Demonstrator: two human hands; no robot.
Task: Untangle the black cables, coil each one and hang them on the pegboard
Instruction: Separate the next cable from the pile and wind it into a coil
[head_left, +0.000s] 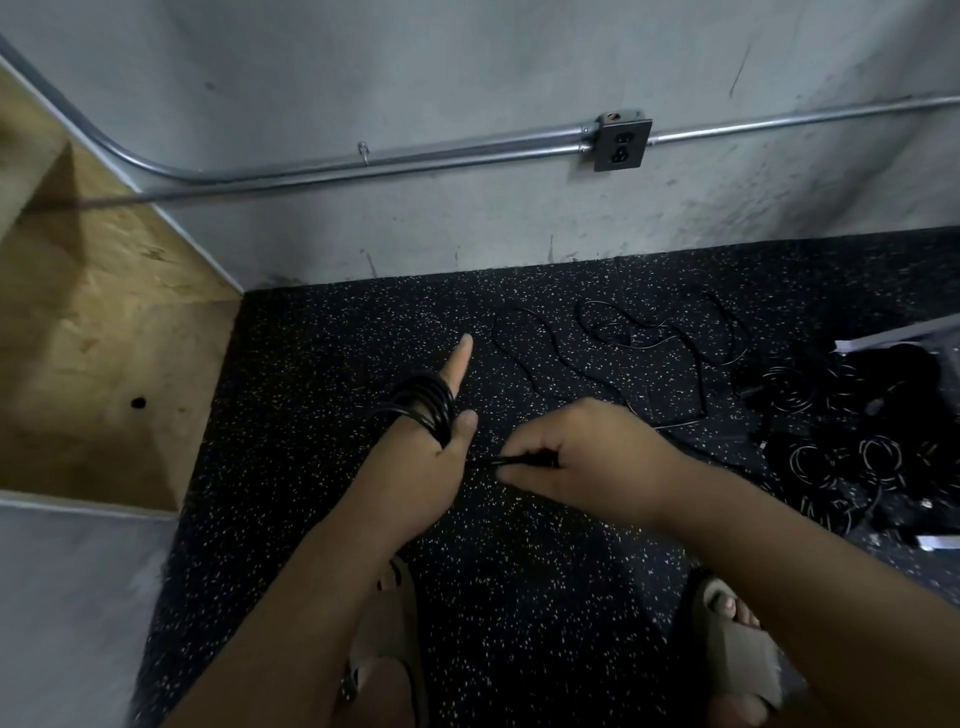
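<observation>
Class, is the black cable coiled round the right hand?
No, the coil wraps the left hand; the right hand pinches its loose end.

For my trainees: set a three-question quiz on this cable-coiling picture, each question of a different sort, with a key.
1. True or false: the black coil is wound round the left hand.
2. Multiple choice: what does the right hand pinch? A a screwdriver; B the cable end; C a roll of tape.
3. Fill the gap: the loose cables beyond the hands lie on the speckled ____.

Key: 1 true; 2 B; 3 floor.
</observation>
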